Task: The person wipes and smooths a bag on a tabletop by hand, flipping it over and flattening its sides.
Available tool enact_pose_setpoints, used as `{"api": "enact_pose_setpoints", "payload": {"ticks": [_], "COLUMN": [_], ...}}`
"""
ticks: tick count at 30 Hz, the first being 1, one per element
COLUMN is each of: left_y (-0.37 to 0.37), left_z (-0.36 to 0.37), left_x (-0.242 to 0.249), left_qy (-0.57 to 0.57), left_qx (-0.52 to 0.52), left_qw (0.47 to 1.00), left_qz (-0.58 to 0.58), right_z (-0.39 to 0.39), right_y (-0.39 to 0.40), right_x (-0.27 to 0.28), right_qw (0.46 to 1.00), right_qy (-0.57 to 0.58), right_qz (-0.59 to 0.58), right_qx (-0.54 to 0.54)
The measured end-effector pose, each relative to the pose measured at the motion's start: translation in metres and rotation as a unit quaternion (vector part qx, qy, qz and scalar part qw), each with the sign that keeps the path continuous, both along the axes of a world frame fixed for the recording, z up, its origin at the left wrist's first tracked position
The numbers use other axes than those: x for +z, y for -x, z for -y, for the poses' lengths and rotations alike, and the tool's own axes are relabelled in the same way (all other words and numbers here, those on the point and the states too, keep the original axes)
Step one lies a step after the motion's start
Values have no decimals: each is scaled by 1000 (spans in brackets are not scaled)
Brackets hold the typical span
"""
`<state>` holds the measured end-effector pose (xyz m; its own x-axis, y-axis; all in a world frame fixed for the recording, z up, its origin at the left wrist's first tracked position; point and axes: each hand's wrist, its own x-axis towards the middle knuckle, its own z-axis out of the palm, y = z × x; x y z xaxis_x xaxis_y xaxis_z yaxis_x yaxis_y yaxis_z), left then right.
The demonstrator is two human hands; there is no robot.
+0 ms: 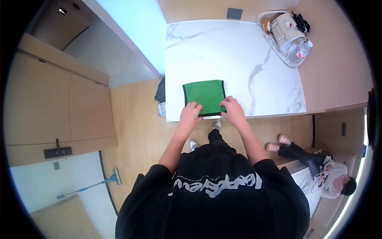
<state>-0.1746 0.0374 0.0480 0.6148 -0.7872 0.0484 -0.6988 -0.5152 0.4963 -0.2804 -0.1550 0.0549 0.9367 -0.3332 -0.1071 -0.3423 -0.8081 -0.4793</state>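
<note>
A folded green cloth (205, 93) with black edging lies on the white marbled counter (234, 49), close to its front edge. My left hand (191, 114) is at the cloth's near left corner, its fingers curled and closed on the fabric. At the near right corner, my right hand (233, 110) pinches the cloth between thumb and fingers. The black trim of the near edge shows between the two hands. My fingers hide parts of both near corners.
A white bag (284, 34) and a clear water bottle (299, 53) stand at the counter's back right. A wall socket (234, 13) is behind. Another person (332, 179) sits at the lower right. A mop (91, 185) lies at the left.
</note>
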Motion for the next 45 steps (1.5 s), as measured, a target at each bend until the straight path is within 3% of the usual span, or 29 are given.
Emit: {"api": "enact_pose_setpoints", "payload": {"ticks": [7,10,12,16,18,20,23,25,28,34,35,37,40,45], "left_y": [-32,-36,-37,-33,-28,-25,-20,-17,-13,1,2,1,-1,0], "left_z": [-8,-11,-12,-20,-23,-25,-23,-19,-12,2,6,13,29,45], "left_x": [1,9,14,16,7,0,5,3,-1,-8,-8,-11,-18,-54], "left_qy": [-8,39,89,39,-22,-10,51,127,133,34,34,96,117,41], "left_qx": [-61,-58,-45,-78,-69,-66,-17,16,-8,6,4,30,67,118], "left_qw": [996,995,994,996,997,996,998,992,991,999,999,994,987,990], "left_qz": [-58,-71,-35,-18,-42,-61,-43,-4,-9,20,19,51,92,69], "right_z": [8,10,15,15,12,8,4,4,2,2,-1,-16,-31,-47], "right_y": [1,11,18,26,32,32,29,27,27,24,19,1,-23,-44], "right_x": [-3,-10,-15,-20,-21,-21,-16,-17,-1,8,6,3,-22,-49], "right_qw": [1000,997,986,979,989,986,982,990,991,998,999,984,975,981], "right_qy": [12,12,5,5,1,8,9,-34,-39,15,15,0,31,106], "right_qz": [11,53,157,202,138,162,185,139,124,30,29,174,218,158], "right_qx": [18,49,60,37,48,46,19,-5,-9,46,44,-25,-24,-41]}}
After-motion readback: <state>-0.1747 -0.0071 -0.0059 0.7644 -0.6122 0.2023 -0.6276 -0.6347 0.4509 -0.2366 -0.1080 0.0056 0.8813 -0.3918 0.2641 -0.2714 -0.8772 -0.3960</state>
